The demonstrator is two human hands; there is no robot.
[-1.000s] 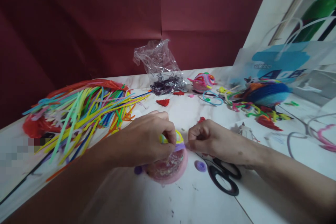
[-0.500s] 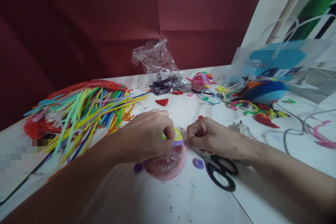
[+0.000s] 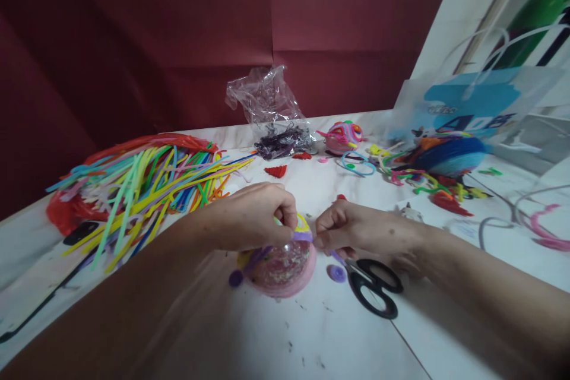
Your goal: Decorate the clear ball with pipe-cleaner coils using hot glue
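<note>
A clear ball (image 3: 285,267), partly wrapped in pink, yellow and purple pipe cleaners, sits on the white table in front of me. My left hand (image 3: 262,217) is closed over its upper left side, fingers pinching at a purple pipe cleaner (image 3: 304,237) that runs along the ball. From the right, my right hand (image 3: 345,228) pinches the same purple strip beside the ball. Purple strands trail below both hands, near a dark purple coil (image 3: 236,278) on the left and a lighter purple coil (image 3: 337,274) on the right. My fingers hide the exact grip.
Black-handled scissors (image 3: 376,288) lie beneath my right wrist. A heap of colourful pipe cleaners (image 3: 151,190) spreads at left. Behind are a clear plastic bag (image 3: 271,113), a finished-looking pink wrapped ball (image 3: 342,136), a blue wrapped ball (image 3: 449,156) and a carrier bag (image 3: 472,101).
Both hands stay nearly in place, still pinching by the ball. Purple strands below my left hand and right hand now show more clearly. The view has shifted slightly.
</note>
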